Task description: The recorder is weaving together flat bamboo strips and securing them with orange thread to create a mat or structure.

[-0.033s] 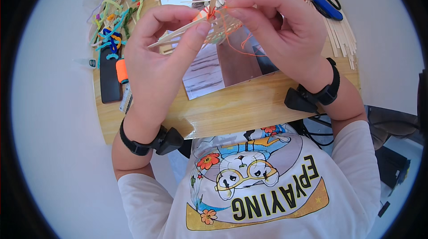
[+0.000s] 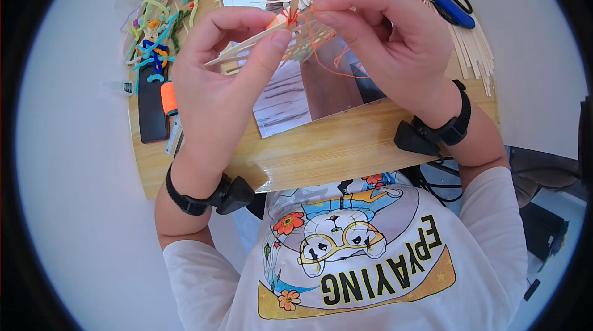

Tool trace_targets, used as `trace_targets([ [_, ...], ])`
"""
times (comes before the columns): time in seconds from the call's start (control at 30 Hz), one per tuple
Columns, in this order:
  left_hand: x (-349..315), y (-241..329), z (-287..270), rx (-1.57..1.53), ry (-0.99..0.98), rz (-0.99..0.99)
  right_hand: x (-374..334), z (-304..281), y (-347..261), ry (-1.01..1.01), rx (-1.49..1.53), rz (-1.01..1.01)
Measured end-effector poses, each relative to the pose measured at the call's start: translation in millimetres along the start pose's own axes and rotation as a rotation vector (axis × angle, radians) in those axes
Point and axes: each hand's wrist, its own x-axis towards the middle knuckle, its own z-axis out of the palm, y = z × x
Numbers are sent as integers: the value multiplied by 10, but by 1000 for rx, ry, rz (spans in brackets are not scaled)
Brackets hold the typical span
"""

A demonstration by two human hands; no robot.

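Thin pale wooden sticks form a lattice-like frame, with several sticks rising from it past the top of the picture. My left hand is closed on this stick frame, thumb in front and fingers behind. Orange thread is wound round the joint where the sticks meet, just beyond my left thumb. Between thumb and forefinger, my right hand pinches the thread close to that joint. A loose loop of it hangs below. My fingers hide part of the frame.
Under the work lies a printed magazine on the wooden table. Coloured pipe cleaners, a dark phone and an orange thread spool are at left. Blue-handled pliers and loose wooden strips lie at right.
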Motion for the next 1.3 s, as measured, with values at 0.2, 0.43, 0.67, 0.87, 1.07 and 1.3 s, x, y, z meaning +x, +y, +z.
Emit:
trace_targets([
  [0.2, -6, -3, -6, 79, -2, 78, 24, -26, -6, -20, -169, -122],
  [0.43, -23, -15, -60, 223, -93, 234, 75, -34, 130, 43, -349, -464],
  [0.67, 9, -58, -46, 253, -45, 373, 48, -42, -133, -21, -297, -132],
  [0.87, 44, -85, -53, 321, 24, 532, 160, -67, -243, 52, -379, -209],
  [1.07, 51, -78, -46, 312, 16, 539, 91, 132, 63, 207, -199, -341],
  [1.3, 26, -94, -36, 311, -1, 537, 160, -33, -313, -51, -86, 124],
])
